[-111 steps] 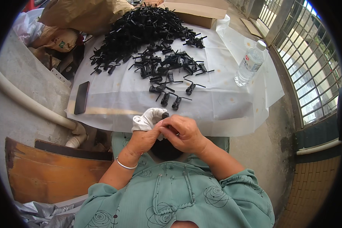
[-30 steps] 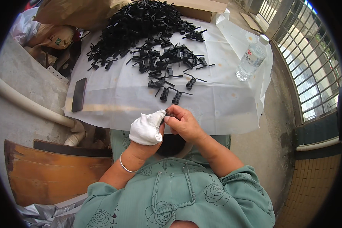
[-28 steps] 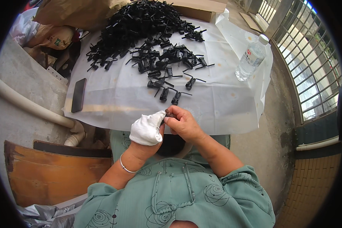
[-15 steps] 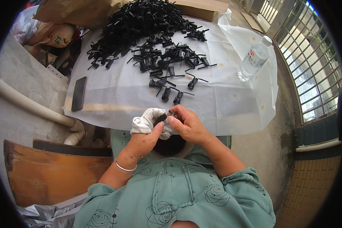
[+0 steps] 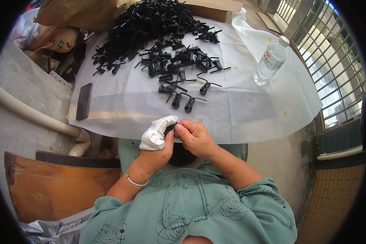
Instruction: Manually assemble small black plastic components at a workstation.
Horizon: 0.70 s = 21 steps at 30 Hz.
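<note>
Just off the near edge of the table, my two hands meet. A white cloth glove or wrap covers the fingers of my left hand; its thumb is bare and presses on a small black part. My right hand is closed, its thumb and fingertips pinching at the right side of that part. Whatever else is between those fingertips is hidden. Beyond my hands lie loose black plastic pieces with thin bent arms, in front of a large heap of the same kind.
A translucent plastic sheet covers the table. A phone lies at the left, a water bottle stands at the right. Under my hands is a dark round opening. Behind are a brown paper bag and a cardboard box.
My right hand has moved left against my left hand, and its fingertips have closed at the black part. The sheet's right edge now spreads farther right.
</note>
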Each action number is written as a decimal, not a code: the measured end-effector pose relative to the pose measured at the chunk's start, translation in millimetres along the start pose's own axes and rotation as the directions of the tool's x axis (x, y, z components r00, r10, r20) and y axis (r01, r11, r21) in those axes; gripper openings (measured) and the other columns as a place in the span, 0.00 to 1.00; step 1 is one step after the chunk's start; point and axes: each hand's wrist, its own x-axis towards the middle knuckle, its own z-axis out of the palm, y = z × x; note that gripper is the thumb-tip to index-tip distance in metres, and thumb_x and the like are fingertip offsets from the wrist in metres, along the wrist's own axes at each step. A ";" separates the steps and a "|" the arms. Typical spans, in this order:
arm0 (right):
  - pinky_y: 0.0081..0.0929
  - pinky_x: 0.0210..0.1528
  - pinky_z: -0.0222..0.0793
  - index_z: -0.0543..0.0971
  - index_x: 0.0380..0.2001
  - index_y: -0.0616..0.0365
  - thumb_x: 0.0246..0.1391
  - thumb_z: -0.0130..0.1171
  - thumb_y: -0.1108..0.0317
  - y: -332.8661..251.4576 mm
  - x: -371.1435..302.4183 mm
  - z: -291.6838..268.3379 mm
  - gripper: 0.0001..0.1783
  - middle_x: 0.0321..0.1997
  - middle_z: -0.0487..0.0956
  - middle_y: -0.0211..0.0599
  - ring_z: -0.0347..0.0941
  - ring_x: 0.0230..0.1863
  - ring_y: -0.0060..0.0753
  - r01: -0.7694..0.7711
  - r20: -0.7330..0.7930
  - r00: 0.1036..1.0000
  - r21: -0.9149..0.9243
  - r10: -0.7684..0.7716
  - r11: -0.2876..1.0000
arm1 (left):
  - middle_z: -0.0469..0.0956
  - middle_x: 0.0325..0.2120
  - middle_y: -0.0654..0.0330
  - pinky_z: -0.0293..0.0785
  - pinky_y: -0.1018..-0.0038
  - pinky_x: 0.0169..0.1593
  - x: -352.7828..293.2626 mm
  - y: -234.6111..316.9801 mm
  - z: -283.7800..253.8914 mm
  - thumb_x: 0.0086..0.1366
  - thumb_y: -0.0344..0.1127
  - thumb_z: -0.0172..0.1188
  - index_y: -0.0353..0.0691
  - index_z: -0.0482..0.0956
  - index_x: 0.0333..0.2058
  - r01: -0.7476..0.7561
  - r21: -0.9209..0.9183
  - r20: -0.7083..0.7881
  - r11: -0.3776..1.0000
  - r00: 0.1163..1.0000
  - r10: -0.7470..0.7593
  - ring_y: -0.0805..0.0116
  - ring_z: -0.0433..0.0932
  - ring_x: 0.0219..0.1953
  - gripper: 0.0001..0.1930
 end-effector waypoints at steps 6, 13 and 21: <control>0.20 0.19 0.61 0.73 0.27 0.60 0.59 0.47 0.64 33.2 8.6 -4.6 0.12 0.20 0.72 0.28 0.61 0.16 0.17 0.121 -0.001 0.992 -0.110 -0.122 0.987 | 0.75 0.35 0.49 0.72 0.71 0.42 -3.1 -2.2 3.5 0.54 0.24 0.53 0.32 0.73 0.41 0.003 0.063 0.011 0.998 1.000 -0.004 0.54 0.76 0.36 0.14; 0.33 0.25 0.67 0.69 0.26 0.62 0.52 0.54 0.61 -10.6 20.4 -39.7 0.13 0.20 0.75 0.43 0.72 0.22 0.43 0.173 -0.023 0.932 -0.849 -0.361 0.500 | 0.74 0.41 0.47 0.71 0.67 0.44 4.4 -1.6 -21.8 0.51 0.30 0.59 0.37 0.78 0.37 -0.167 0.382 0.296 0.909 0.954 0.051 0.54 0.74 0.39 0.12; 0.38 0.25 0.68 0.68 0.25 0.60 0.43 0.58 0.59 -13.6 21.0 -51.9 0.16 0.19 0.74 0.44 0.73 0.23 0.48 -0.176 -0.257 0.923 -0.944 -0.287 0.280 | 0.74 0.41 0.52 0.73 0.73 0.38 5.4 -22.8 -9.5 0.57 0.25 0.55 0.37 0.77 0.38 -0.082 0.089 0.075 0.993 0.994 0.075 0.62 0.75 0.37 0.09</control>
